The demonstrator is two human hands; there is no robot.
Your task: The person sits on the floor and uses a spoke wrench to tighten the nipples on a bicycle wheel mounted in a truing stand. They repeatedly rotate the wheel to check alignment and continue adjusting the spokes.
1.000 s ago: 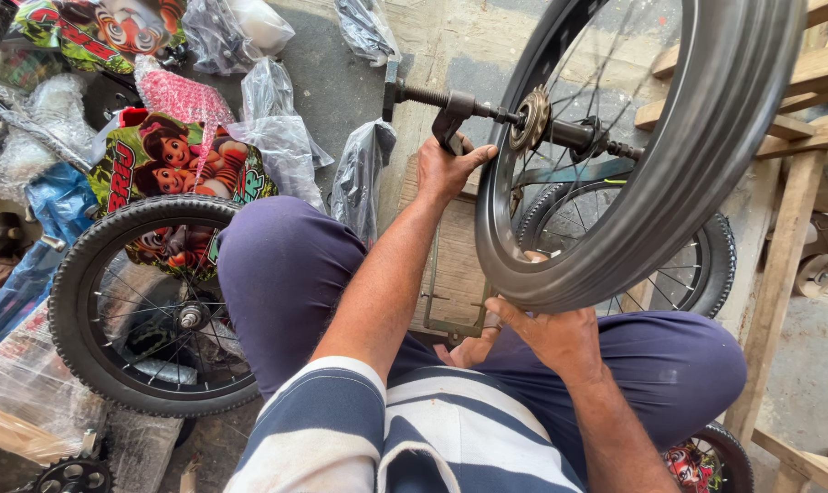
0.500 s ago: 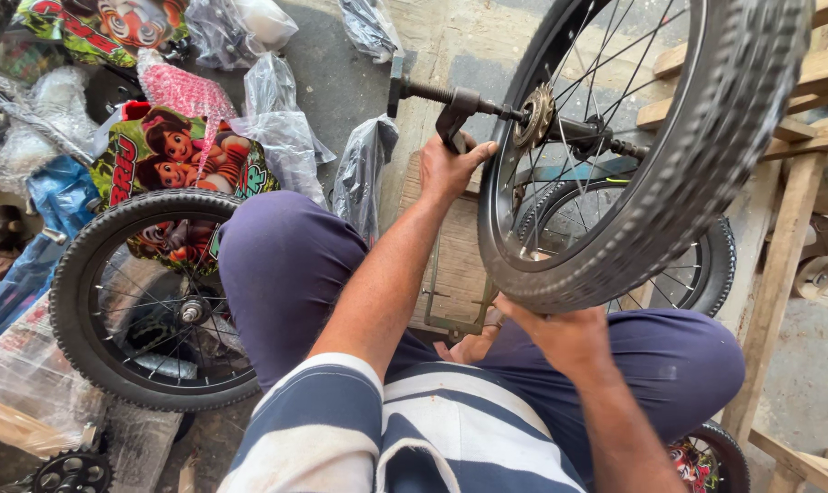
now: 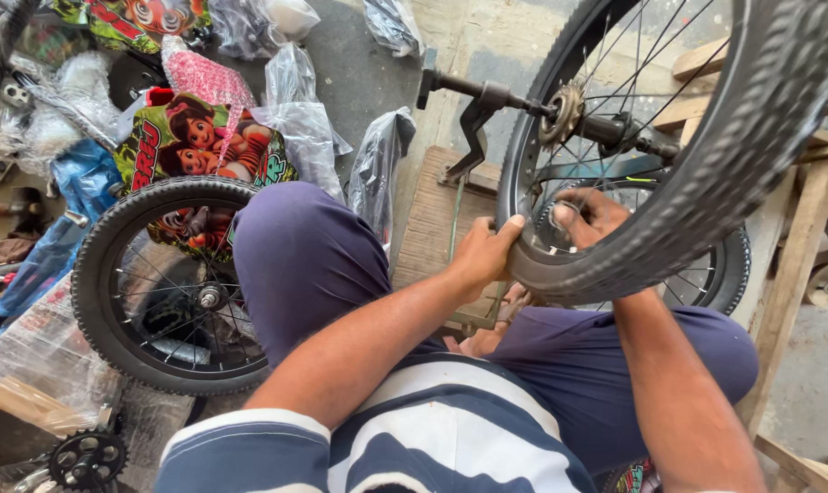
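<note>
A black bicycle wheel [image 3: 743, 137] with a knobbly tyre, thin spokes and a rusty sprocket [image 3: 562, 111] on its axle stands upright in front of me. My left hand [image 3: 483, 251] grips the wheel's lower rim and tyre from the left. My right hand [image 3: 589, 212] reaches through the spokes and holds the rim from the inside, partly hidden by the tyre. The axle [image 3: 487, 91] sticks out to the left with a metal bracket hanging from it. My knees in purple trousers are below the wheel.
A second, smaller wheel [image 3: 163, 283] lies on the ground at the left. Plastic bags [image 3: 300, 100] and colourful printed packaging [image 3: 195, 137] lie behind it. A black chainring [image 3: 87, 459] sits at the bottom left. Wooden slats [image 3: 797, 246] stand at the right, with a wooden board [image 3: 432, 219] under the wheel.
My left hand has come down from the axle bracket to the wheel's lower rim. My right hand has moved up from under the tyre into the spokes. The view has shifted closer.
</note>
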